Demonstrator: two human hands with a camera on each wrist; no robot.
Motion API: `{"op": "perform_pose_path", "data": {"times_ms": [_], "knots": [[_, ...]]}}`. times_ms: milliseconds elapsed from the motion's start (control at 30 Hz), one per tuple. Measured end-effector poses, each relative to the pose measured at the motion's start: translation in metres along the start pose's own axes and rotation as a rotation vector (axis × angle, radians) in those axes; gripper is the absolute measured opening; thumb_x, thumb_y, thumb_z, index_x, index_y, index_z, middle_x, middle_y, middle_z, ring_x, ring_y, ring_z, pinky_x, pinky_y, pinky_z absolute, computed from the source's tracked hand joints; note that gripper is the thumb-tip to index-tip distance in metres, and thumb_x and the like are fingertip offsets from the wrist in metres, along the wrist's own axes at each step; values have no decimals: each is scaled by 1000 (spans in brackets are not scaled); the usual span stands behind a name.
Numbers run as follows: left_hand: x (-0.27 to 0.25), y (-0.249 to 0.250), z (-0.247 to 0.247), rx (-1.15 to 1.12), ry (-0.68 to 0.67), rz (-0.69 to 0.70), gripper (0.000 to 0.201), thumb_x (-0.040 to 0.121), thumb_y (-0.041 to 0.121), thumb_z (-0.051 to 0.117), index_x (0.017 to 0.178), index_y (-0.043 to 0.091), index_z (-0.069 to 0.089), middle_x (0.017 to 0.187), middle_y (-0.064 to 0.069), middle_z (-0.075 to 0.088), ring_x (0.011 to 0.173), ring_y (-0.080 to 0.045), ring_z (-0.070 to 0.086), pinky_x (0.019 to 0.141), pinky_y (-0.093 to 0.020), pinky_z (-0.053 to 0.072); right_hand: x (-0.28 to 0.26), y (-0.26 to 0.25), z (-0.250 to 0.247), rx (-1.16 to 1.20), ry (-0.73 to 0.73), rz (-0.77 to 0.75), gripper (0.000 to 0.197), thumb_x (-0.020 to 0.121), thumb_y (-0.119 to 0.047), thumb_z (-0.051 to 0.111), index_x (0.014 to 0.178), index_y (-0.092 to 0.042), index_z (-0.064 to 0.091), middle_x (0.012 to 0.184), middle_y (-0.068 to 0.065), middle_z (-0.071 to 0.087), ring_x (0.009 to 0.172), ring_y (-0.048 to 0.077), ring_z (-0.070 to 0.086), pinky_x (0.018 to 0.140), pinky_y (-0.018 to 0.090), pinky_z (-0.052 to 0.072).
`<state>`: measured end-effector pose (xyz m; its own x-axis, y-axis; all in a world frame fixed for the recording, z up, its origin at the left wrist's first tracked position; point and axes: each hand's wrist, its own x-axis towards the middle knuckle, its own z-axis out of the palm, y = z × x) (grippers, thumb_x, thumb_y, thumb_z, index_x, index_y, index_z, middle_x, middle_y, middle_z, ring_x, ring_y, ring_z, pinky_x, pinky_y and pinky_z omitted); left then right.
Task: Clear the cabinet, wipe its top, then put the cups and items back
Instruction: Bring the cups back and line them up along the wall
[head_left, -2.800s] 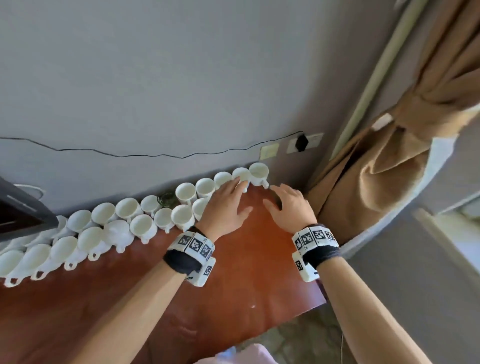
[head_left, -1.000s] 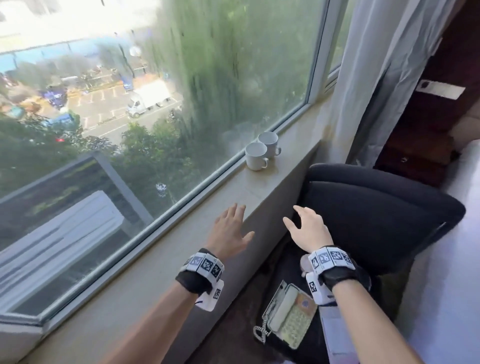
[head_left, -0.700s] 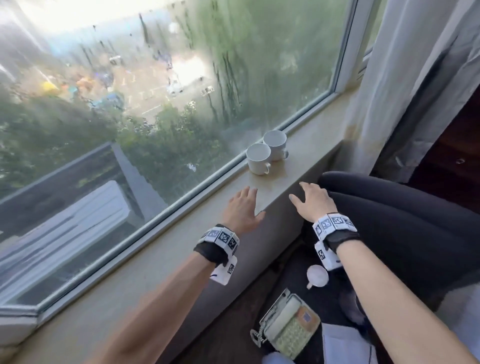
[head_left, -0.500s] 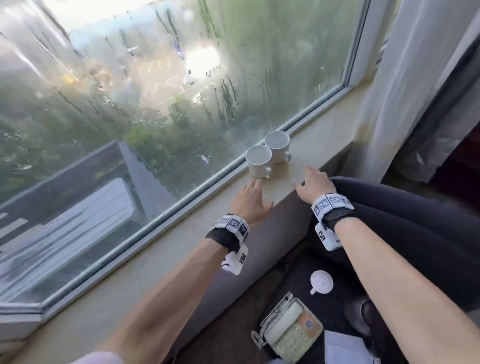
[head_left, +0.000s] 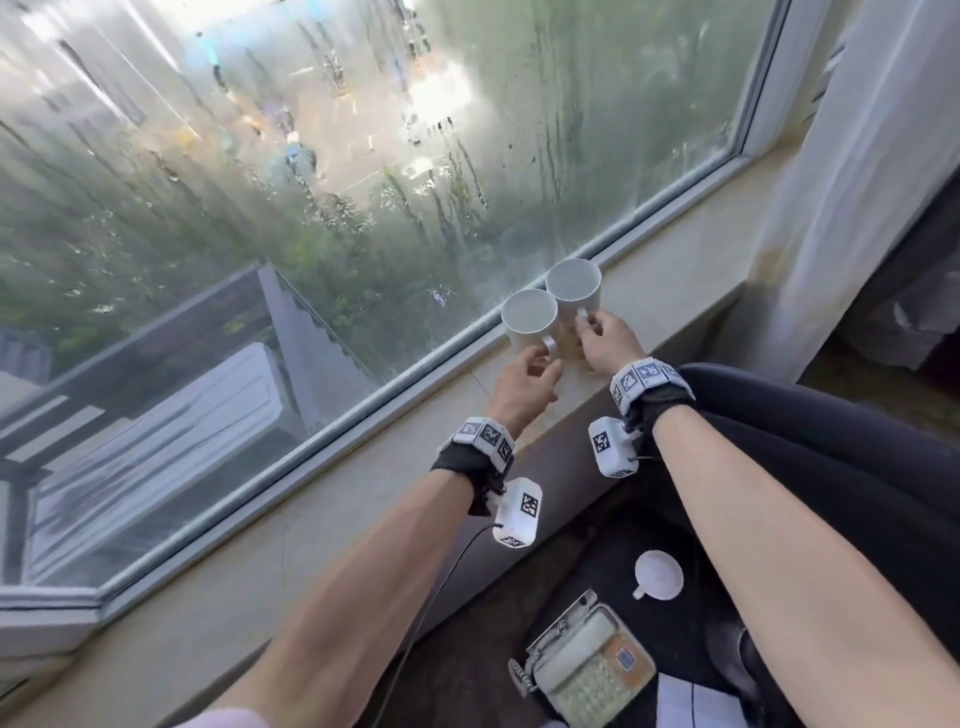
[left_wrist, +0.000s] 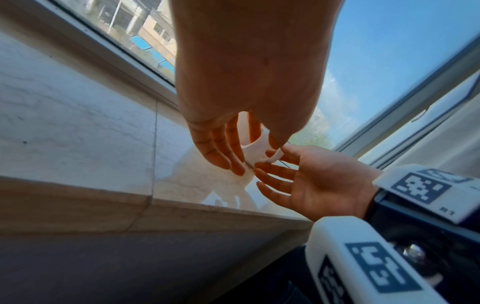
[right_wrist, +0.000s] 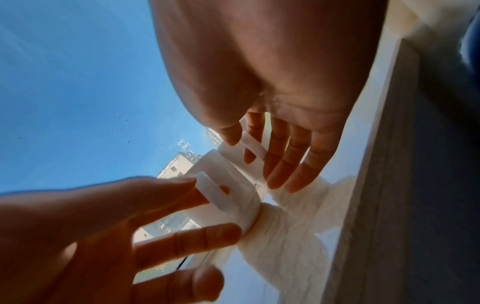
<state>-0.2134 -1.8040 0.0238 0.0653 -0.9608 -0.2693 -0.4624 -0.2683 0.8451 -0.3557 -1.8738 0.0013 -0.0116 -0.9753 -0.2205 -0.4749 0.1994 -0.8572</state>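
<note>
Two white cups stood side by side, touching, on the windowsill against the glass. The left hand pinched the handle of the near cup, while the right hand pinched the handle of the far cup, its other fingers loosely straight.

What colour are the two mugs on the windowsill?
Both mugs are plain white, with no pattern; the head view shows it best.

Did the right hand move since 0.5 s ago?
Yes. The right hand advanced across the windowsill toward the glass, now at the far mug's handle.
</note>
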Motion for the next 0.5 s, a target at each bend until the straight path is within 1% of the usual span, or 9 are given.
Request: {"op": "perform_pose_path", "data": {"times_ms": [67,100,200,233,300,367,433,500], "knots": [[0,0,1,-12,-7,-16,32,104,26,56,132,13,57,105,-1,66,77,-23,72,61,-30,55,-4,-1,5,-6,2,-17,32,107,-38,43,91,-18,62,99,16,72,95,35,66,88,41,51],[1,-2,1,-18,-2,-20,31,104,26,55,132,13,58,105,-1,67,76,-22,71,61,-29,54,-8,-2,7,-3,1,-17,33,108,-38,41,90,-18,61,98,17,71,94,35,65,86,40,50],[1,-5,0,-24,1,-12,32,104,28,54,131,12,60,106,-3,68,74,-21,71,61,-29,54,-18,-1,10,20,2,-6,34,109,-36,39,94,-15,61,100,20,69,95,35,63,85,38,45],[-1,-6,-1,-31,-3,-14,32,104,30,54,130,12,60,106,-4,69,73,-20,71,61,-30,54,-21,-2,10,24,3,2,34,109,-35,39,93,-15,60,100,20,68,95,35,63,86,39,47],[-3,-9,-2,-75,-5,-33,31,106,32,52,125,10,60,103,-7,69,70,-18,69,61,-30,54,-29,-3,11,41,-3,19,34,109,-37,39,93,-14,60,95,17,67,93,37,64,89,46,52],[-5,-13,-2,-164,11,-68,33,107,35,49,120,6,60,100,-11,69,66,-17,68,62,-29,56,-38,-3,11,66,-29,43,38,109,-37,38,101,-10,64,95,15,68,91,36,67,89,51,55],[-7,-17,-4,-242,29,-100,38,109,36,45,120,1,59,96,-13,69,63,-17,68,61,-27,58,-48,-5,12,67,-42,53,41,108,-38,38,111,-9,66,100,16,70,94,35,68,92,52,55],[-12,-21,-7,-283,35,-113,40,110,33,42,119,-2,58,91,-13,67,61,-16,67,59,-24,57,-57,-4,15,43,-48,55,41,108,-38,38,109,-10,67,101,15,71,97,34,66,96,49,51]]}}
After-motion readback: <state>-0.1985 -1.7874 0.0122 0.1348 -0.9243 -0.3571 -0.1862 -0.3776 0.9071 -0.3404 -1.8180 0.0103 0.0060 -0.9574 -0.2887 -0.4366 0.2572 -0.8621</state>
